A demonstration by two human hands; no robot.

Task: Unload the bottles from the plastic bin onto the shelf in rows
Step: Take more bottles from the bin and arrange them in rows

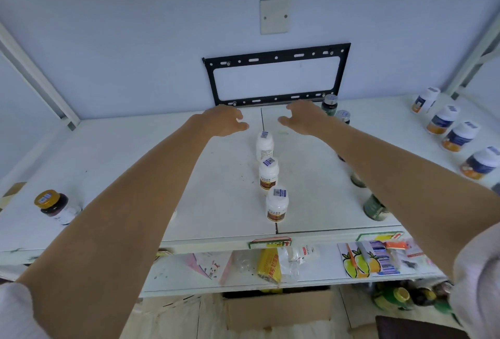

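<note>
Three white bottles stand in a row down the middle of the white shelf (135, 165): the far one (265, 145), the middle one (268, 175) and the near one (276, 204). My left hand (225, 121) and my right hand (302, 118) hover near the back of the shelf beyond the far bottle, fingers curled apart, holding nothing. A row of dark green bottles (329, 104) runs under my right forearm, partly hidden; one (374, 208) shows near the front. White and blue bottles (460, 136) line the right side. No plastic bin is visible.
A dark jar with a yellow lid (52, 204) stands at the left of the shelf. A black metal bracket (276, 76) is on the wall behind. A lower shelf holds packets (267, 263), and a cardboard box (278, 309) sits below.
</note>
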